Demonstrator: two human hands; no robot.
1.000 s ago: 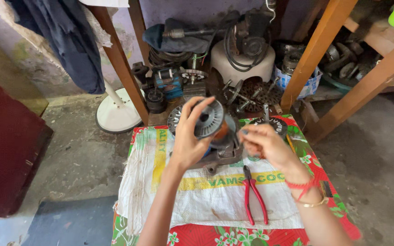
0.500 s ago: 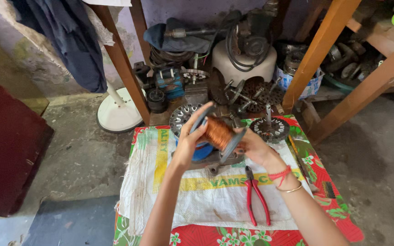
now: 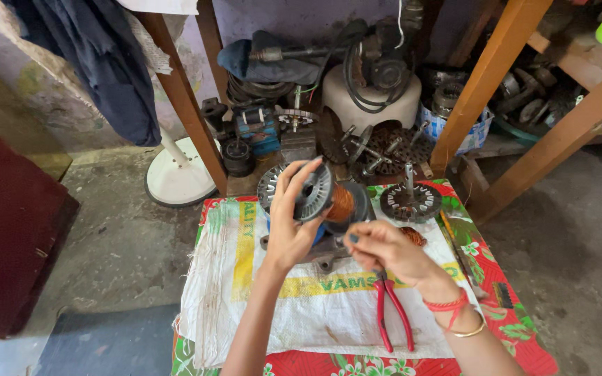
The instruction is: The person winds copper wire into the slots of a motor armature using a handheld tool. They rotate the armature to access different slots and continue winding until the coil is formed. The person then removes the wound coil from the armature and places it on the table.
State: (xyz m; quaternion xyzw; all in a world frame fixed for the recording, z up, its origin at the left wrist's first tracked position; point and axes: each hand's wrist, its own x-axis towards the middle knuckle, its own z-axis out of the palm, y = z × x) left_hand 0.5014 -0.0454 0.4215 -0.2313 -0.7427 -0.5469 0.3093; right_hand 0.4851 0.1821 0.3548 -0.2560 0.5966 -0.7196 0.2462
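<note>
Two hands are working above the white sack (image 3: 329,313): the left hand (image 3: 290,230) is gripping the copper-wire spool (image 3: 325,198), fingers curled round its flange, steadying it, while the right hand (image 3: 384,251) is pinching something small, perhaps the wire's end. Red pliers (image 3: 391,313) are lying on the sack, within reach.

One head-worn camera looks steeply down, close over the cloth-covered table (image 3: 245,306).

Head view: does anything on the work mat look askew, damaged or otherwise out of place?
Nothing looks damaged or spilled. The left hand holds a spool of copper wire tilted on its side above the white sack; the right hand is closed beside it. The red pliers lie flat on the sack. The motor parts behind are heaped untidily.
</note>
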